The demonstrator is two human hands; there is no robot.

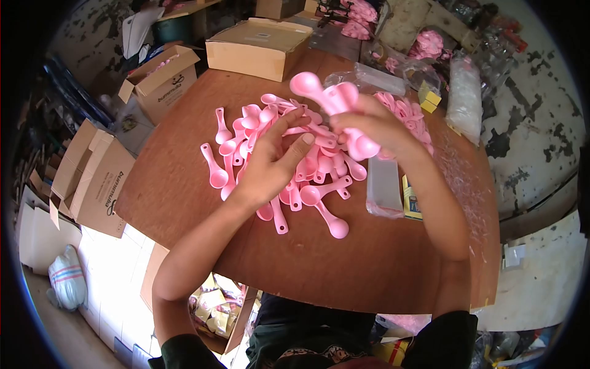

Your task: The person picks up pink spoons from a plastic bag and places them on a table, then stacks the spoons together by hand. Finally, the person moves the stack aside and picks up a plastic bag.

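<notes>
Pink plastic spoons [309,195] lie in a loose heap on the brown wooden table [295,264]. Over the left part of the heap is my left hand [273,158], thumb and fingers apart and touching or just above the spoons; no spoon is clearly held in it. My right hand [375,123] is raised at the heap's right side, its fingers wrapped round several pink spoons [341,95] whose bowls stick out above and below the fist. Behind my right hand lies a second group of pink spoons [409,114].
Clear plastic bags [385,184] and a yellow box [429,96] lie on the right. A closed cardboard box [258,49] stands at the table's back edge. Open cartons [166,86] stand at the left, and a box of packets [218,304] is below the front edge.
</notes>
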